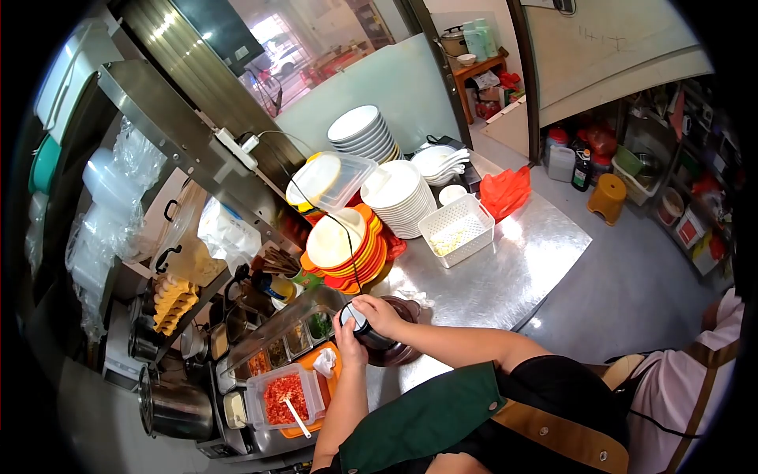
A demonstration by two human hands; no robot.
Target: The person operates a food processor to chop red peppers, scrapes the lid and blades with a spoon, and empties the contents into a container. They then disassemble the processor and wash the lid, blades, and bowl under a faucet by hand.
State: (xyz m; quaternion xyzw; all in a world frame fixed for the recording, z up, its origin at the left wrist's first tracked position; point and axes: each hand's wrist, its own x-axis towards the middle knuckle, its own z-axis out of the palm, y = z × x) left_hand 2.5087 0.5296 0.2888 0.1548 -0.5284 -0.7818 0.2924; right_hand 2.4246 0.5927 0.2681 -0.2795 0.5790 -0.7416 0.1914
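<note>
Both hands are wrapped around a black, round appliance head with a pale top, which looks like the motor of an electric food chopper. My left hand grips its near left side, and my right hand presses on the upper right rim. A thin black cord runs up from it toward a white power strip. Right behind the head is a brown round vessel, partly covered by my right wrist; whether the two are joined cannot be made out. Crumpled white tissue lies beside it.
Stacked white plates, orange-rimmed dishes and a white basket stand behind on the steel table. A tub of chopped red food with a white spoon is at left. Another person's sleeve is close on the right.
</note>
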